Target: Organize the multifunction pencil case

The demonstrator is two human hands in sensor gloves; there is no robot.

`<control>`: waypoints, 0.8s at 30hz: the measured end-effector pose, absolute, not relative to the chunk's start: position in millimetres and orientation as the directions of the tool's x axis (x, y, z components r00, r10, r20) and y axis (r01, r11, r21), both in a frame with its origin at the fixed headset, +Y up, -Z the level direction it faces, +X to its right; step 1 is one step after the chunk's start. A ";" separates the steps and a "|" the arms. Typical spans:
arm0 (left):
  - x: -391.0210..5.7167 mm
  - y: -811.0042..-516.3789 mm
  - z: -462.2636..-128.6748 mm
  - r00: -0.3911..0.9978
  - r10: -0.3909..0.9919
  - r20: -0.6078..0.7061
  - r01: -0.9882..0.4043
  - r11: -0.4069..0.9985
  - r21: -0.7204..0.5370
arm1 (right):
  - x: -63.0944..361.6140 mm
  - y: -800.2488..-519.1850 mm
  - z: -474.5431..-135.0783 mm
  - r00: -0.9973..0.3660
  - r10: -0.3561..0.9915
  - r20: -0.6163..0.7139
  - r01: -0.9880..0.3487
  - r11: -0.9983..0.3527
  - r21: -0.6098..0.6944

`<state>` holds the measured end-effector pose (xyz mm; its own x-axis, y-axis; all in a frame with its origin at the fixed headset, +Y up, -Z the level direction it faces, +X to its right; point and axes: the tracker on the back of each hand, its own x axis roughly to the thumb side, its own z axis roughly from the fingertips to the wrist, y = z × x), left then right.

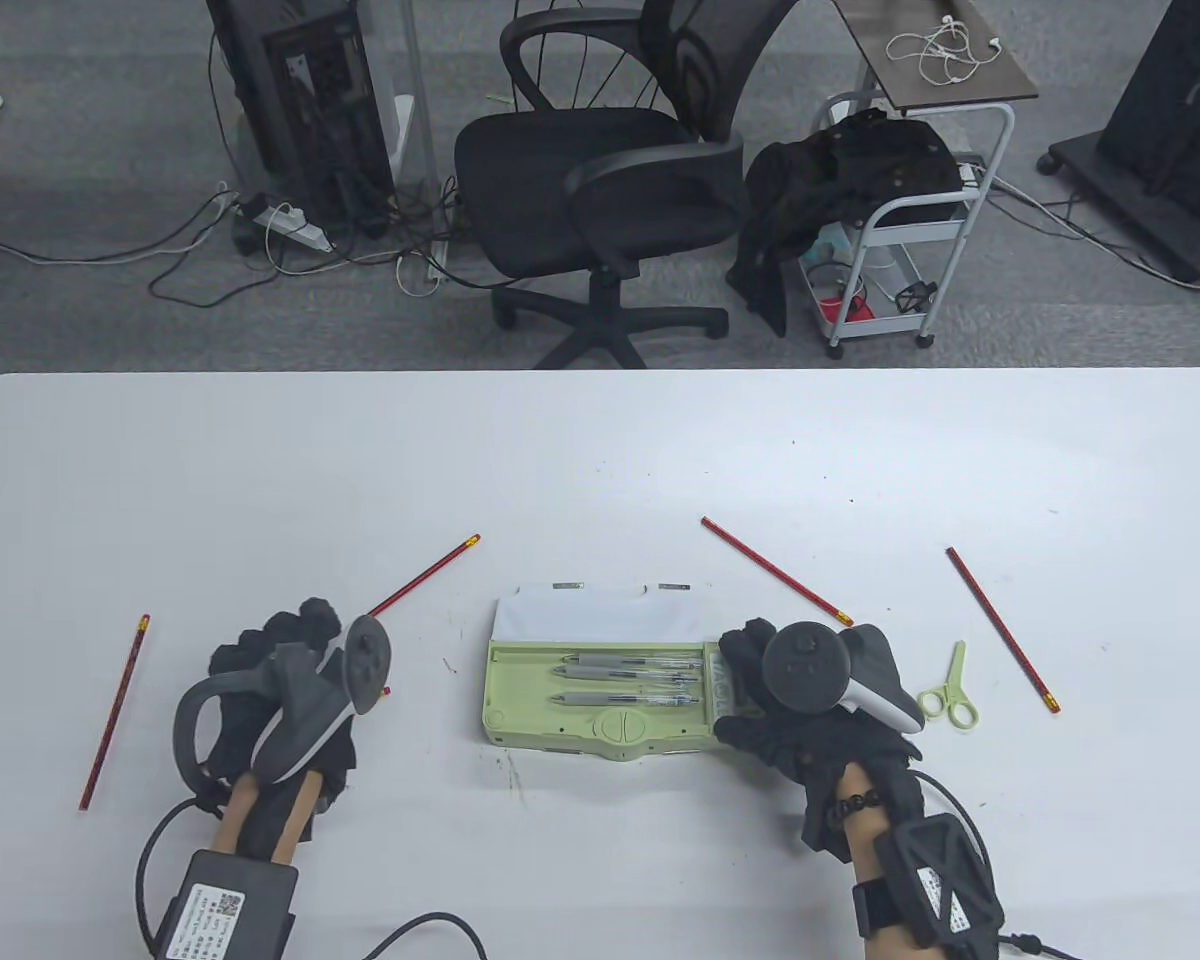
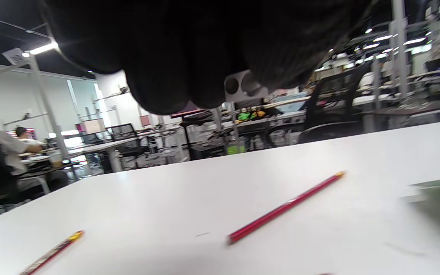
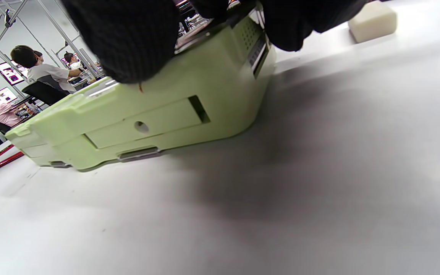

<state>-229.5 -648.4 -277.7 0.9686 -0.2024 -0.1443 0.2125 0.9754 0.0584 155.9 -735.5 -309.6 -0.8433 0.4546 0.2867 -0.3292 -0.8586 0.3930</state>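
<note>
- Pencil case [image 1: 600, 695]: green, lid open, mid-table, three pens [image 1: 628, 678] inside.
- Right hand [image 1: 805, 700]: fingers curled, gripping the case's right end.
- Left hand [image 1: 280, 690]: above a red pencil [image 1: 425, 575]; grip cannot be told.
- Scissors [image 1: 950, 690]: right of the case.

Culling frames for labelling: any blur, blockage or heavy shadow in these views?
Table view: sharp, evenly lit. Left wrist view: dark glove of the left hand fills the top, pencil case smeared at right. Right wrist view: right hand blurred close up, broad shadow on the table.
</note>
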 end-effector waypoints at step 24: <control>-117.2 -702.5 -284.2 0.981 -0.151 0.123 0.160 0.985 -0.066 | 156.3 -735.4 -310.1 -0.839 0.464 0.284 -0.336 -0.853 0.399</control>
